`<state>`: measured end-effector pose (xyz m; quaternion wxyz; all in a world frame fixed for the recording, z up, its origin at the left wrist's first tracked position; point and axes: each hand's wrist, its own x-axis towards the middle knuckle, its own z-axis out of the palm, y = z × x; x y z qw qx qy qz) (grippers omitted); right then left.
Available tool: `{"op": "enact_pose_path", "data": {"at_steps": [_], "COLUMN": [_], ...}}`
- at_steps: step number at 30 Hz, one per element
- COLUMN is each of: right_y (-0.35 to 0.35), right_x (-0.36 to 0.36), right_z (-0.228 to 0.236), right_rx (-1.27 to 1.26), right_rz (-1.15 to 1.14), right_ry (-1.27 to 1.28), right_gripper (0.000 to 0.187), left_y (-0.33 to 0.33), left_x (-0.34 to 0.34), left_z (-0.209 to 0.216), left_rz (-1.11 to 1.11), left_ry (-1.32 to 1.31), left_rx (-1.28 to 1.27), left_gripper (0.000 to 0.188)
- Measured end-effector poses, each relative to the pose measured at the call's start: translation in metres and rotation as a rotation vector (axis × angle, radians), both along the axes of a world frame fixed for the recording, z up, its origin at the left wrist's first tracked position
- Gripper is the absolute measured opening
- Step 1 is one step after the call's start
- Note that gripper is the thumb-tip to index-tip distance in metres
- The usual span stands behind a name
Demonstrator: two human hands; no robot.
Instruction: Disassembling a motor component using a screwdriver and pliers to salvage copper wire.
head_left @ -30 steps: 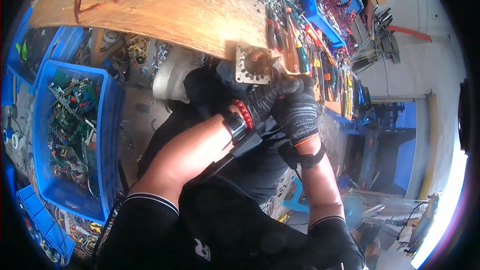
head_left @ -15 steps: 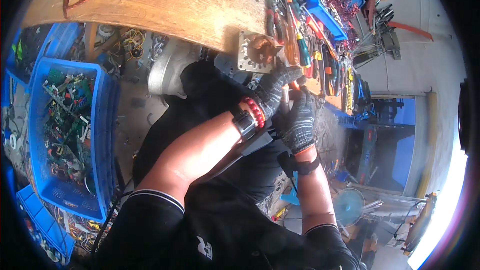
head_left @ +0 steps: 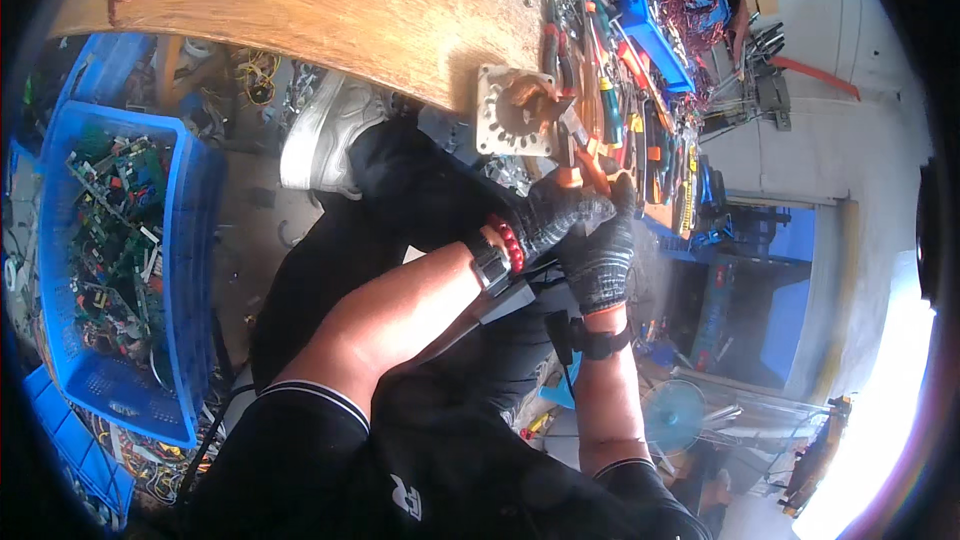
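Both my hands wear grey striped knit gloves and are close together at the bench's near edge. Between them are orange-handled pliers [head_left: 592,166], their metal jaws at the edge of a copper winding [head_left: 530,105]. The winding sits in a pale square plate [head_left: 490,135] with a ring of holes, at the bench edge. My left hand [head_left: 562,218] is closed by the left handle end. My right hand [head_left: 602,248] is closed around the lower end of the other handle, its thumb upward. The gloves hide parts of both handles.
A wooden bench [head_left: 330,15] carries a row of hand tools [head_left: 620,105] at right and a blue tray [head_left: 640,15] of reddish wire behind them. At left, a blue crate [head_left: 185,290] holds circuit boards [head_left: 120,230]. A fan [head_left: 672,415] stands lower right.
My left hand has slid down, away from the plate, so the orange handles now show more. My right hand has shifted slightly downward. The head view has moved a little.
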<state>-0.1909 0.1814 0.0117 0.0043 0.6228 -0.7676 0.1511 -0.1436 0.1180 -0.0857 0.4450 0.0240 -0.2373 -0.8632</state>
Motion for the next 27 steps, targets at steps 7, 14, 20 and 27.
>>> {"op": "enact_pose_path", "data": {"at_steps": [7, 14, 20, 27], "right_y": [-0.004, -0.013, -0.021, -0.018], "right_x": [-0.026, -0.014, -0.03, -0.022], "right_z": [-0.005, 0.006, 0.001, -0.003], "right_rx": [0.131, 0.242, 0.236, 0.346], "right_rz": [0.192, 0.331, 0.476, 0.516], "right_ry": [-0.305, -0.295, 0.106, 0.163], "right_gripper": [0.072, 0.058, 0.063, 0.057], "left_y": [0.009, 0.013, 0.004, 0.0], "left_x": [0.003, 0.015, 0.02, 0.025], "left_z": [0.001, 0.013, 0.025, 0.017], "left_rz": [0.126, 0.134, 0.1, 0.259], "left_ry": [-0.161, -0.158, -0.015, -0.316], "left_rx": [-0.184, 0.02, 0.102, -0.065], "left_gripper": [0.069, 0.032, 0.025, 0.021]}}
